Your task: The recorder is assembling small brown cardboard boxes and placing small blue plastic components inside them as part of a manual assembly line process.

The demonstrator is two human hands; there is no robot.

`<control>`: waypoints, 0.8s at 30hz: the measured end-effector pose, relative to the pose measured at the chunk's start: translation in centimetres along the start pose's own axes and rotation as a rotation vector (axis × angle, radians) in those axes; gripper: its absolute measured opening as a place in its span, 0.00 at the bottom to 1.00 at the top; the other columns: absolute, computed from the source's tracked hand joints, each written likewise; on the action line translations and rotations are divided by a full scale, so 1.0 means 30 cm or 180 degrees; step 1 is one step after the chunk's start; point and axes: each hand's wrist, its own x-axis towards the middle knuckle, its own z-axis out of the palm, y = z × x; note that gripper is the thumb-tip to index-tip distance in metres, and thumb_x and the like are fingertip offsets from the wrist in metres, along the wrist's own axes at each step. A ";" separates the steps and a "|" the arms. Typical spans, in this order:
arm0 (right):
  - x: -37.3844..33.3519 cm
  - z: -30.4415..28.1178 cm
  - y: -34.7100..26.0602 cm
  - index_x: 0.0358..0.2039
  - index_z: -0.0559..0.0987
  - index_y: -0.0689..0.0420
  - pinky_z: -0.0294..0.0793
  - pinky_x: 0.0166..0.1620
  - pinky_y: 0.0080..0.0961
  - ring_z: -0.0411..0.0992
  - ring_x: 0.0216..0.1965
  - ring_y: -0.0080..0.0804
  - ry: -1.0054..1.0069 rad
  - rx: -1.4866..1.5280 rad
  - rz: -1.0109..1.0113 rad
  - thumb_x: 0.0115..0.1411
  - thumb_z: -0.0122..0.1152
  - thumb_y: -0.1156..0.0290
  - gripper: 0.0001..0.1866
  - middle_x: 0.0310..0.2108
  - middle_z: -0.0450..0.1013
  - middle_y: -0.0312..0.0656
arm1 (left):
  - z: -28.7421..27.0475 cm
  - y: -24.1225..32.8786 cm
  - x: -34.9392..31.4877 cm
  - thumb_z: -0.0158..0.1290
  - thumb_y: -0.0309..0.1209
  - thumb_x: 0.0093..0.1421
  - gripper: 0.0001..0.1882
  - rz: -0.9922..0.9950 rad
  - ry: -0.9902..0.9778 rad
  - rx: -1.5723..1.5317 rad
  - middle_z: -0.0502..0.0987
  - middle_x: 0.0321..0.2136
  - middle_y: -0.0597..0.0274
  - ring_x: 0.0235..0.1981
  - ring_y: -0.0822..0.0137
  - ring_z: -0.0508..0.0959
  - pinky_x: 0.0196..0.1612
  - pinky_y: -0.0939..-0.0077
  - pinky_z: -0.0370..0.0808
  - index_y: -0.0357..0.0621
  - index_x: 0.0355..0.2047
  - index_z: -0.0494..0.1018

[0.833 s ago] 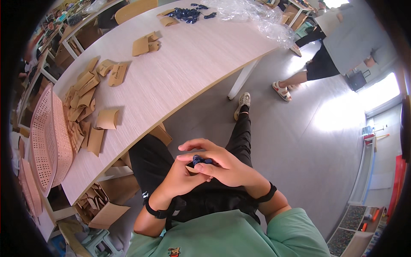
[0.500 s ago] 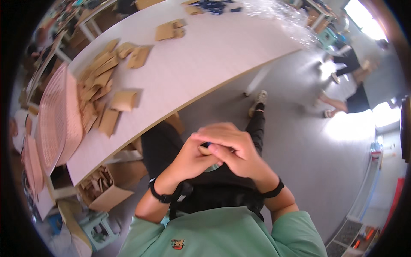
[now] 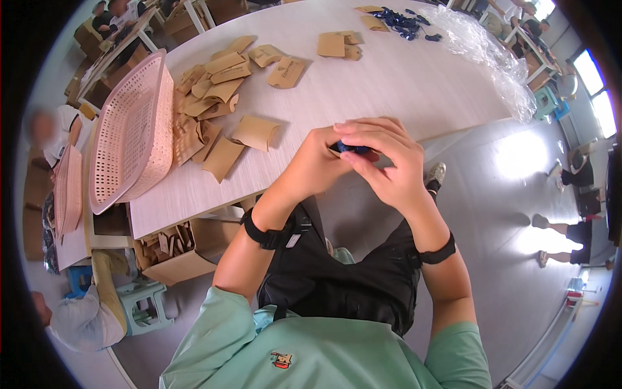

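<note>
Seemingly, a two-handed handling step is under way right of the pink basket (image 3: 155, 165), where the right hand (image 3: 394, 159) grips a dark blue item (image 3: 353, 148) against the curled left hand (image 3: 317, 162), whose hold is hidden, and the next move calls for steady fingers.

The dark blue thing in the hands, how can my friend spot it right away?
Start at the big pale table and come to its near edge, where the left hand and right hand meet. The small dark blue thing peeks out between them. Unlike the dark blue pile lying near the table's far edge, it's held in the hands.
</note>
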 end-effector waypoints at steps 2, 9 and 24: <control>0.017 0.015 0.044 0.36 0.82 0.53 0.71 0.45 0.28 0.77 0.42 0.33 -0.0092 -0.0132 -0.0199 0.48 0.71 0.73 0.13 0.41 0.80 0.34 | -0.021 -0.044 0.011 0.58 0.21 0.56 0.09 -0.0047 0.0052 0.0041 0.82 0.31 0.61 0.34 0.73 0.78 0.39 0.76 0.76 0.35 0.38 0.78; 0.056 0.007 0.105 0.33 0.83 0.51 0.70 0.44 0.29 0.76 0.39 0.32 -0.0430 -0.0311 -0.0687 0.48 0.71 0.70 0.10 0.43 0.79 0.32 | -0.030 -0.033 0.018 0.59 0.20 0.56 0.07 -0.0138 0.0134 -0.0071 0.80 0.30 0.64 0.34 0.77 0.76 0.38 0.78 0.75 0.35 0.36 0.78; 0.077 -0.005 0.109 0.32 0.83 0.48 0.69 0.48 0.31 0.73 0.40 0.33 -0.0686 -0.0325 -0.0386 0.47 0.70 0.71 0.09 0.46 0.75 0.32 | -0.028 -0.056 0.029 0.58 0.20 0.56 0.05 -0.0314 0.0271 -0.0061 0.80 0.28 0.62 0.31 0.75 0.77 0.35 0.79 0.74 0.35 0.34 0.77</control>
